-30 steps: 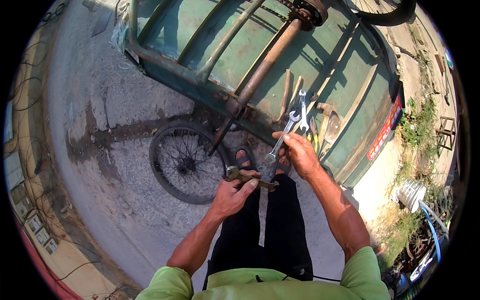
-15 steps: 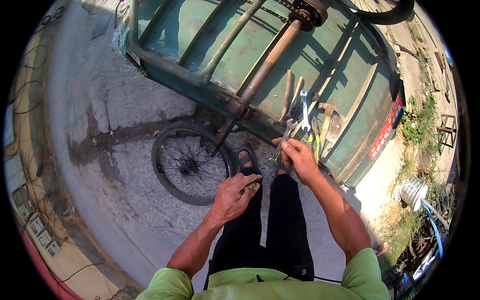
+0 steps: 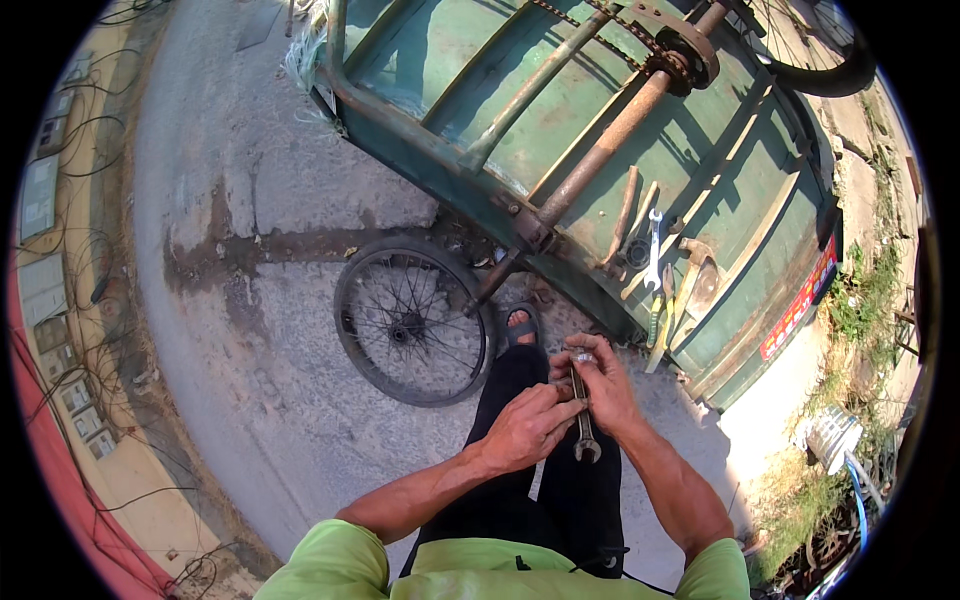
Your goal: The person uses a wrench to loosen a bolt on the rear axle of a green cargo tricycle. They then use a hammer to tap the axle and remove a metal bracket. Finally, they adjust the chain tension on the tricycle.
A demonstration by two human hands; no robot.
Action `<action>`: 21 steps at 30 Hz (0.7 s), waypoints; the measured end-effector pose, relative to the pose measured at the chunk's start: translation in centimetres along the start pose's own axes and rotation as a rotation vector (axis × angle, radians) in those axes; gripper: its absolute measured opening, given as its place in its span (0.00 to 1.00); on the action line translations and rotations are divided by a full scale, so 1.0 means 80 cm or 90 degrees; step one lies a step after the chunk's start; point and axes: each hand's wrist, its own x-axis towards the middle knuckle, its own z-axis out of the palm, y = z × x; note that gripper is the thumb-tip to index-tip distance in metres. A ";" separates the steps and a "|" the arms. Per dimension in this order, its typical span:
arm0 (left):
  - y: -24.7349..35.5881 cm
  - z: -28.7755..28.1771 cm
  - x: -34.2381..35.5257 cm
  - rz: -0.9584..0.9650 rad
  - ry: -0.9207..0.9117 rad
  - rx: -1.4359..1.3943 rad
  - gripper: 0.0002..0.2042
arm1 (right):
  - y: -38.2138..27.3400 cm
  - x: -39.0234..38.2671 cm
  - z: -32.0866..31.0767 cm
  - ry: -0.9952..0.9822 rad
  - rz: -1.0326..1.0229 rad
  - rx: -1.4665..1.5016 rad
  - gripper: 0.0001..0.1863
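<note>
A metal wrench [image 3: 588, 443] points down toward me in front of my legs, its open jaw lowest. My right hand [image 3: 612, 392] is closed round its upper part, where a shiny end shows between the fingers. From the left, my left hand [image 3: 525, 428] meets it, thumb and fingertips pinched on the wrench's shaft; whether they hold anything else as well is hidden. Beyond my hands, a second, brighter wrench [image 3: 654, 250], pliers with yellow-green handles [image 3: 655, 315] and a hammer [image 3: 703, 280] lie on the green metal underside of an overturned cart [image 3: 560, 110].
A spoked wheel [image 3: 410, 325] leans under the cart's axle [image 3: 610, 145], left of my sandalled foot [image 3: 520, 325]. A chain [image 3: 640, 40] and sprocket sit farther up the axle. A white bucket [image 3: 832, 438] stands at the right. Cables hang along the wall at the left.
My right hand has drawn back from the tools beside the cart, bringing the wrench toward me. My left hand has moved right to meet it. The view has shifted, too.
</note>
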 end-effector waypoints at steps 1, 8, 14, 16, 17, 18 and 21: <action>-0.002 0.001 -0.001 0.004 -0.024 -0.037 0.18 | 0.000 0.001 -0.005 -0.003 -0.032 -0.046 0.13; -0.027 -0.042 0.029 -0.463 0.060 -0.489 0.24 | -0.051 -0.011 0.016 -0.011 -0.245 -0.566 0.12; -0.020 -0.044 0.053 -0.375 -0.049 -0.223 0.27 | -0.041 0.002 0.020 0.000 -0.449 -0.766 0.16; -0.022 -0.050 0.055 -0.356 -0.079 -0.140 0.26 | -0.041 0.004 0.023 -0.013 -0.449 -0.793 0.17; -0.022 -0.055 0.057 -0.357 -0.093 -0.122 0.26 | -0.040 0.005 0.024 -0.025 -0.444 -0.792 0.17; -0.023 -0.060 0.058 -0.358 -0.106 -0.102 0.25 | -0.039 0.006 0.024 -0.038 -0.441 -0.790 0.18; -0.027 -0.074 0.053 -0.217 -0.053 0.014 0.22 | -0.046 0.001 0.027 -0.088 -0.465 -0.743 0.19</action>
